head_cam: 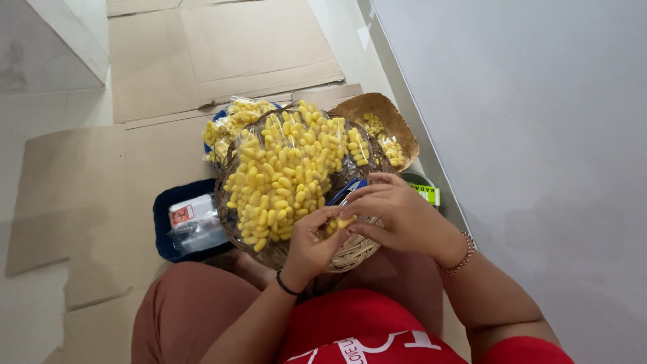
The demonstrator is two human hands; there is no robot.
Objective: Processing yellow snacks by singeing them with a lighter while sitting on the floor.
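Cocoon in hand: you pinch one small yellow cocoon (345, 222) between the fingertips of both hands, just over the near rim of the wicker basket (350, 255) on your lap.
Left hand (311, 244): your fingers (326, 217) curl nearly closed, thumb and forefinger on the cocoon's left end.
Right hand (399, 214): your fingers (364, 203) bend in from above and close on the cocoon's right end; the rest of that hand arches over it, so the exact contact is partly hidden.
Likely handling: it looks very light, dry and papery, a thin shell that would dent if you squeeze hard; the surface seems matte, not slippery.
Where to hold: at the two rounded ends, with pads only and light pressure, rather than across the softer middle.
Beyond your fingertips: the heap of yellow cocoons (283, 172) lies in the basket under clear plastic film, which looks slick and crinkly.
Further out: a flat woven tray (377, 108) with a few more cocoons, and a bag of cocoons (232, 121).
Left of your left hand: a dark blue tub (162, 222) holding a plastic packet.
Underneath: cardboard sheets (202, 54) spread on the floor.
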